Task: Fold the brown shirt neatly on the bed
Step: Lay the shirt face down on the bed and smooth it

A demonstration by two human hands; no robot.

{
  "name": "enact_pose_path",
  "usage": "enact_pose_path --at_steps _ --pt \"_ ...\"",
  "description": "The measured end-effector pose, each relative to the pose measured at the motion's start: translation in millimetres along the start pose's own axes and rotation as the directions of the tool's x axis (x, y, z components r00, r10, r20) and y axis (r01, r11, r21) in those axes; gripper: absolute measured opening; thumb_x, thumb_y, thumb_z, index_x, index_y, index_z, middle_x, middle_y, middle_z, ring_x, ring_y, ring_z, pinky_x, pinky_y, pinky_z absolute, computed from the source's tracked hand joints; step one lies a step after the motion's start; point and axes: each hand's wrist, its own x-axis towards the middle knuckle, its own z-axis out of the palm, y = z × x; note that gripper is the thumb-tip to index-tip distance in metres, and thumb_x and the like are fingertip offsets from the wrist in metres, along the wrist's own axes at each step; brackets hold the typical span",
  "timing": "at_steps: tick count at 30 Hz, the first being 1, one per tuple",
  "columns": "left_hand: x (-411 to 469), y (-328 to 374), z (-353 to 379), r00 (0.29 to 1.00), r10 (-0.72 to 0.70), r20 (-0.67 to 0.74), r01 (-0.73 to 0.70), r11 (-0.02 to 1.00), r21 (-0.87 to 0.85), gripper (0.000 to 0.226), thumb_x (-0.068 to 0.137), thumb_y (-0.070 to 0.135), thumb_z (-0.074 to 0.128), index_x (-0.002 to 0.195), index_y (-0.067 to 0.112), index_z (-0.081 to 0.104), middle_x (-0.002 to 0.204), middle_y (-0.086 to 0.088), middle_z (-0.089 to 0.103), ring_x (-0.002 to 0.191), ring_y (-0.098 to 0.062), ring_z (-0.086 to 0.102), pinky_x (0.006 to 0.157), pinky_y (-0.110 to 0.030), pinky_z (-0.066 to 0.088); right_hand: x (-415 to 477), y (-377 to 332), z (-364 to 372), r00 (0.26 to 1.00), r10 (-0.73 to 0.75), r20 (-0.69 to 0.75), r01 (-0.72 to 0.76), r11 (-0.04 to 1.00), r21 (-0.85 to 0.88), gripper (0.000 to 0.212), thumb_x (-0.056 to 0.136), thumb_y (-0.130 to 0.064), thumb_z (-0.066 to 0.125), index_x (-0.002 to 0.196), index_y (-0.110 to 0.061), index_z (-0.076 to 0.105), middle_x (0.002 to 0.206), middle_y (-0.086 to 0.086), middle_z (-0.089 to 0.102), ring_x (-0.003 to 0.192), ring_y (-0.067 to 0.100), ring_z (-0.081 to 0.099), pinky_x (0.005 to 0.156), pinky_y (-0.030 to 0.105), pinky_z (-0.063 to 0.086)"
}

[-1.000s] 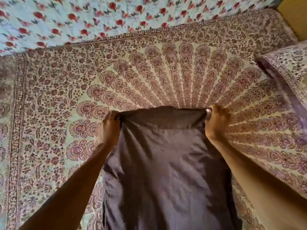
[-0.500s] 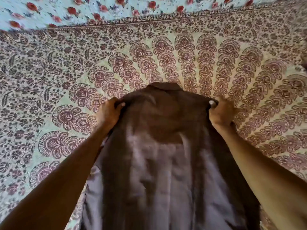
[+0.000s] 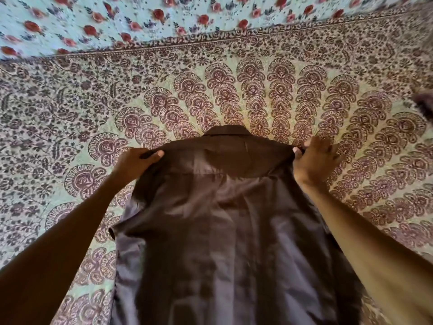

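Brown shirt (image 3: 225, 231): one, back up on bed (image 3: 70, 109). Left hand (image 3: 138, 164) and right hand (image 3: 314, 164) each gripped a shoulder. No readable labels.

You've got the brown shirt (image 3: 225, 231) back side up, collar (image 3: 228, 132) pointing away from you toward the far side of the bed (image 3: 70, 113). It runs lengthwise from the collar down past the bottom edge of view. Fabric is thin, slightly shiny, creased through the middle, with a yoke seam across the shoulders. Both shoulder corners are pinched up off the patterned bedspread; sides look tucked under.
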Motion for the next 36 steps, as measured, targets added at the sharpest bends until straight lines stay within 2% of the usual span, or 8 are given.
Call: enact_pose_path --at_steps 6,10,13,19,22,26,30,36 --pt "-5.7 4.8 3.5 0.995 -0.094 -0.043 0.061 0.867 -0.494 0.041 0.083 0.054 0.064 0.056 0.024 0.058 0.05 0.009 0.047 0.054 -0.012 0.04 0.054 -0.027 0.029 -79.2 -97.2 -10.3 0.859 -0.496 0.128 0.397 0.803 0.445 0.028 0.09 -0.037 0.054 0.114 -0.024 0.058 0.114 0.005 0.055 0.107 0.032 0.052 0.088 0.046 0.043" --pt "-18.7 1.5 -6.1 0.971 -0.118 0.208 0.226 0.738 -0.635 0.047 0.088 0.057 0.054 0.075 0.014 0.068 0.063 0.0 0.063 0.057 -0.014 0.058 0.057 -0.021 0.044 -122.0 -156.3 1.6 0.836 -0.39 0.385 0.277 0.907 0.318 0.063 0.09 -0.069 0.03 0.143 -0.037 0.035 0.154 0.003 0.028 0.138 0.034 0.025 0.103 0.064 0.024" --pt "-23.9 -3.3 -21.9 0.946 -0.052 0.319 0.217 0.835 -0.506 0.034 0.09 0.041 0.059 0.069 0.013 0.061 0.051 0.007 0.062 0.047 -0.004 0.056 0.053 -0.02 0.04 -129.3 -170.9 12.3 0.823 -0.321 0.469 0.209 0.939 0.275 0.077 0.086 -0.077 0.022 0.151 -0.037 0.016 0.162 0.003 0.002 0.148 0.033 -0.004 0.103 0.075 -0.002" --pt "-6.9 20.7 -42.5 0.928 0.019 -0.373 -0.082 0.985 -0.154 0.03 0.077 0.053 0.071 0.077 0.024 0.065 0.075 0.006 0.066 0.07 -0.011 0.059 0.062 -0.026 0.044 -141.2 -175.0 28.4 0.874 -0.298 0.384 0.232 0.95 0.209 0.082 0.082 -0.08 0.02 0.152 -0.037 0.009 0.163 0.001 -0.003 0.148 0.032 -0.012 0.103 0.077 -0.005" --pt "-8.6 15.3 -43.3 0.988 0.048 0.15 0.027 0.888 -0.459 0.034 0.082 0.047 0.068 0.089 0.014 0.068 0.081 -0.001 0.072 0.08 -0.018 0.068 0.072 -0.027 0.053 -142.6 -176.1 32.1 0.889 -0.292 0.353 0.238 0.953 0.187 0.083 0.082 -0.08 0.022 0.152 -0.036 0.012 0.163 0.003 0.001 0.148 0.033 -0.009 0.102 0.077 -0.005" --pt "-19.3 -27.3 -45.1 0.826 -0.015 0.563 0.088 0.991 -0.104 0.058 0.069 0.064 0.07 0.101 0.016 0.07 0.092 -0.002 0.075 0.089 -0.022 0.071 0.088 -0.034 0.052 -144.6 -175.7 34.2 0.893 -0.296 0.338 0.249 0.952 0.176 0.084 0.082 -0.081 0.022 0.152 -0.036 0.012 0.163 0.003 0.001 0.148 0.034 -0.009 0.102 0.077 -0.005" --pt "-11.1 -50.3 -59.5 0.993 -0.115 0.002 0.113 0.978 0.174 0.05 0.065 0.07 0.068 0.068 0.021 0.062 0.071 -0.006 0.063 0.078 -0.03 0.067 0.07 -0.031 0.049 -144.7 -176.2 34.6 0.894 -0.291 0.342 0.248 0.955 0.164 0.085 0.081 -0.082 0.022 0.152 -0.037 0.012 0.163 0.003 0.001 0.148 0.034 -0.008 0.102 0.077 -0.004" --pt "-32.3 -30.7 -34.7 0.884 -0.036 -0.467 0.24 0.89 0.387 0.05 0.078 0.011 0.063 0.125 0.015 0.047 0.138 -0.019 0.042 0.121 -0.033 0.041 0.102 -0.046 0.029 -141.7 -175.8 31.6 0.869 -0.308 0.388 0.264 0.951 0.162 0.087 0.08 -0.083 0.022 0.153 -0.036 0.008 0.163 0.003 -0.002 0.148 0.034 -0.01 0.102 0.078 -0.004"
